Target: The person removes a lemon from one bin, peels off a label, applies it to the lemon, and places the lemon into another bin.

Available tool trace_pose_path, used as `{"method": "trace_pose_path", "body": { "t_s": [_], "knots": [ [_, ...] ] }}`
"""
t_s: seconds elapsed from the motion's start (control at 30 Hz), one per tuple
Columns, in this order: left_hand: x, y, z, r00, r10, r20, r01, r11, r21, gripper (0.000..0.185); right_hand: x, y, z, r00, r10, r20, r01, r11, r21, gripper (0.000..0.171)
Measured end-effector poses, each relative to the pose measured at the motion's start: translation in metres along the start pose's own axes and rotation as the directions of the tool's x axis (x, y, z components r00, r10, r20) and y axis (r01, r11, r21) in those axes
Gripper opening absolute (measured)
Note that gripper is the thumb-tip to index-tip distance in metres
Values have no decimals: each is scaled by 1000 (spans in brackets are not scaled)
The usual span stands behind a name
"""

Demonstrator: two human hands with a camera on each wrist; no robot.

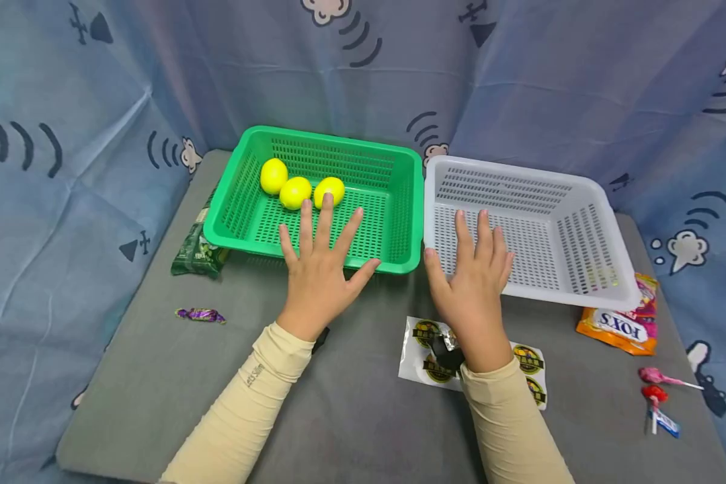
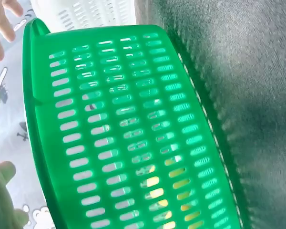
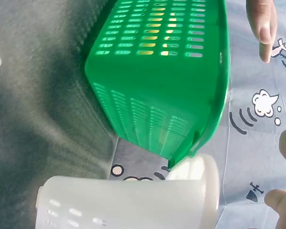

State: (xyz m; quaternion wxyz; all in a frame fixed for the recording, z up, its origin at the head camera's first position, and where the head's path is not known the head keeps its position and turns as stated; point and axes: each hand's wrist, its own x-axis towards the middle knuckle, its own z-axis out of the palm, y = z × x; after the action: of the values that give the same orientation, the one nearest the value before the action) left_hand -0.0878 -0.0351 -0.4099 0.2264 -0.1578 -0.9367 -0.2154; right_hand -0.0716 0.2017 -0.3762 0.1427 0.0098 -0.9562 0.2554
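My left hand (image 1: 318,282) is held over the front rim of the green basket (image 1: 408,259), fingers spread and nothing in it. Inside that basket lie a yellow lemon (image 1: 274,176), a second lemon (image 1: 295,193) and a third lemon (image 1: 329,191) close by my fingertips. My right hand (image 1: 474,296) reaches over the front left of the white basket (image 1: 593,296), its fingers extended and holding nothing. Through the slots of the green basket's wall (image 2: 109,119), yellow shows in the left wrist view. Both baskets stand side by side on a grey table (image 1: 351,417).
A green snack packet (image 1: 196,252) and a purple wrapped candy (image 1: 201,315) lie on the left. Under my right wrist is a sticker sheet (image 1: 414,359). On the right are an orange Fox's bag (image 1: 620,329), a pink lollipop (image 1: 653,375), a red lollipop (image 1: 655,393) and a blue wrapper (image 1: 667,423).
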Motion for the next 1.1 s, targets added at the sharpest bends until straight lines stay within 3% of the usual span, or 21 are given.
{"method": "trace_pose_path", "body": {
  "t_s": [0.27,0.5,0.7,0.93,1.1],
  "knots": [
    [0,-9,-10,1000,-25,-16,24,1000,-11,79,6,-10,4,999,-40,-9,41,998,54,74],
    [-2,-21,-21,997,-71,-27,70,997,-16,79,12,-26,15,998,-25,61,19,995,97,71],
    [-1,-34,-30,995,-92,-35,91,996,-12,80,8,-40,33,991,-27,131,17,997,76,70],
    [16,-46,-44,995,-81,-54,81,997,-8,78,-2,-57,45,978,-38,207,40,999,-4,58],
    [46,-54,-62,996,-80,-31,79,996,-37,79,-3,-62,44,975,-61,212,67,997,-25,41]
  ]
}}
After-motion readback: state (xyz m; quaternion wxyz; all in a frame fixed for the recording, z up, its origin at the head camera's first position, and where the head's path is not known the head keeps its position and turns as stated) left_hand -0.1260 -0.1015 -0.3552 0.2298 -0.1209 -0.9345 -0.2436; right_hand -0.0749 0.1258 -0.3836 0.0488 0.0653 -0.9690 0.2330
